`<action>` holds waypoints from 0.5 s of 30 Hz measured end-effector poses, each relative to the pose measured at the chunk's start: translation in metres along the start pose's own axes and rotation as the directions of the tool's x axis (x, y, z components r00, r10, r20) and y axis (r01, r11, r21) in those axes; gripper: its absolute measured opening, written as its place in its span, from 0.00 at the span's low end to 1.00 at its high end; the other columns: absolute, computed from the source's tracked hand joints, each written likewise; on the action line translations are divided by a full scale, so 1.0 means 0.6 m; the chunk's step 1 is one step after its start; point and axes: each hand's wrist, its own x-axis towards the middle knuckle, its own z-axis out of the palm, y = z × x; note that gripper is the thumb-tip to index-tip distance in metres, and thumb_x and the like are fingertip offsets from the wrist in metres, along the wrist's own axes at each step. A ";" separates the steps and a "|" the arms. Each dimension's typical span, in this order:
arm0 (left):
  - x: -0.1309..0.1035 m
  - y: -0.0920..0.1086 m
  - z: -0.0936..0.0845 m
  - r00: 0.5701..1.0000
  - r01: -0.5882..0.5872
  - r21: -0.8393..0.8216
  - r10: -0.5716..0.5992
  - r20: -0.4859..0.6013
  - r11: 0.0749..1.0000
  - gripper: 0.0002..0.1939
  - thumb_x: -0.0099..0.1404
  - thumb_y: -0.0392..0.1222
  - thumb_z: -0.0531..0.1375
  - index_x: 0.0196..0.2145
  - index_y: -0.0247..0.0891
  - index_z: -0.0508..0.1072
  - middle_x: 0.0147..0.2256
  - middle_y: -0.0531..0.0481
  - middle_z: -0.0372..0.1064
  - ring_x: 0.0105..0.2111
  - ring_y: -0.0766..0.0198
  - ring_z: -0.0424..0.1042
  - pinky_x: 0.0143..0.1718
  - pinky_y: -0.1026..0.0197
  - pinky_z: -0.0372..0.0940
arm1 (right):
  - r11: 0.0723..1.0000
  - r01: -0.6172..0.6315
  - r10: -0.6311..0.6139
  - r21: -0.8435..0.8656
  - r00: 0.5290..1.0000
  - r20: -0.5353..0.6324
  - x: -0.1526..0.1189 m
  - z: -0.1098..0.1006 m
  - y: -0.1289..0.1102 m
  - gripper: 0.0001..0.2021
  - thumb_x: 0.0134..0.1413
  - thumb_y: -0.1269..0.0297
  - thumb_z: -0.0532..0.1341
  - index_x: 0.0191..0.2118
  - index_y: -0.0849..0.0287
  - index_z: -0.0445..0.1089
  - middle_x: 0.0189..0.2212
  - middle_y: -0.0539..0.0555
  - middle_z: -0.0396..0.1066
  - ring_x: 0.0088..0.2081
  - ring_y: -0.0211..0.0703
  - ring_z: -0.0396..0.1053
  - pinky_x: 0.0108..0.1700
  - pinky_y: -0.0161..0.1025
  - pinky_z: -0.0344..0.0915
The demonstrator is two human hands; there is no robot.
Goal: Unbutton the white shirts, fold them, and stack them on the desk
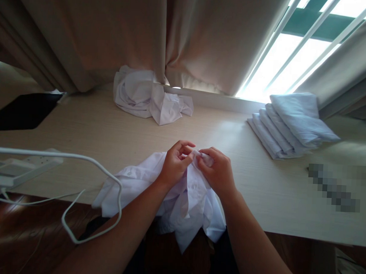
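A crumpled white button-up shirt (195,190) lies over the table's front edge, its lower part hanging down towards my lap. My left hand (177,161) pinches the bunched cloth at the top of the shirt, with the index finger curled above the thumb. Close beside it, my right hand (216,166) is closed on the same bunch, thumb against fingers. Small buttons show on the strip of cloth below my hands. The exact bit of cloth between the fingertips is partly hidden.
Folded white garments (289,125) are stacked at the right, and a rumpled white garment (148,95) lies by the curtain (114,37). A power strip (26,168) with a looping white cable (120,195) is at the left. A black flat item (26,110) lies behind it.
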 end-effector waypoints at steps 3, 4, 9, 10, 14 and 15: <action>-0.001 0.000 0.001 1.000 -0.015 0.010 0.015 -0.009 1.000 0.13 0.59 0.39 0.62 0.43 0.39 0.70 0.32 0.52 0.70 0.32 0.67 0.70 0.32 0.67 0.63 | 0.999 -0.019 0.019 -0.035 1.000 -0.013 -0.002 0.001 -0.007 0.05 0.54 0.67 0.63 0.36 0.56 0.75 0.32 0.52 0.73 0.33 0.42 0.70 0.38 0.38 0.64; -0.002 -0.001 0.002 1.000 -0.018 0.015 0.018 -0.009 1.000 0.13 0.59 0.39 0.62 0.43 0.39 0.70 0.32 0.52 0.70 0.32 0.67 0.70 0.32 0.67 0.62 | 0.999 -0.024 0.023 -0.045 1.000 -0.012 -0.002 0.000 -0.008 0.05 0.53 0.67 0.63 0.36 0.56 0.75 0.32 0.52 0.73 0.33 0.42 0.70 0.38 0.38 0.63; -0.005 -0.001 0.004 1.000 -0.019 0.027 0.020 -0.008 0.999 0.13 0.60 0.39 0.62 0.43 0.39 0.69 0.32 0.52 0.70 0.31 0.68 0.69 0.32 0.67 0.62 | 0.999 -0.025 0.025 -0.029 1.000 0.003 -0.002 -0.001 -0.005 0.04 0.53 0.67 0.63 0.35 0.57 0.74 0.32 0.52 0.73 0.33 0.42 0.70 0.38 0.38 0.63; -0.004 0.000 0.004 1.000 -0.016 0.020 0.016 -0.008 1.000 0.13 0.60 0.40 0.62 0.43 0.39 0.69 0.32 0.53 0.70 0.30 0.68 0.69 0.31 0.67 0.62 | 1.000 -0.022 0.022 -0.014 1.000 0.003 -0.002 -0.001 -0.003 0.04 0.53 0.67 0.63 0.35 0.57 0.74 0.31 0.52 0.73 0.33 0.42 0.70 0.38 0.38 0.63; -0.001 0.000 0.001 1.000 0.004 -0.017 -0.004 0.017 1.000 0.13 0.59 0.39 0.62 0.43 0.39 0.70 0.31 0.53 0.69 0.30 0.67 0.69 0.31 0.67 0.62 | 0.998 -0.043 0.042 0.042 0.999 0.005 -0.002 0.005 0.007 0.04 0.53 0.67 0.62 0.35 0.57 0.74 0.31 0.51 0.74 0.33 0.42 0.70 0.37 0.38 0.64; 0.000 0.001 0.000 1.000 0.007 -0.019 -0.006 0.026 1.000 0.13 0.59 0.39 0.62 0.43 0.39 0.70 0.31 0.53 0.69 0.31 0.67 0.69 0.31 0.67 0.62 | 0.997 -0.051 0.051 0.054 0.999 0.007 -0.002 0.006 0.009 0.04 0.53 0.67 0.62 0.35 0.57 0.74 0.31 0.51 0.74 0.33 0.42 0.70 0.38 0.38 0.65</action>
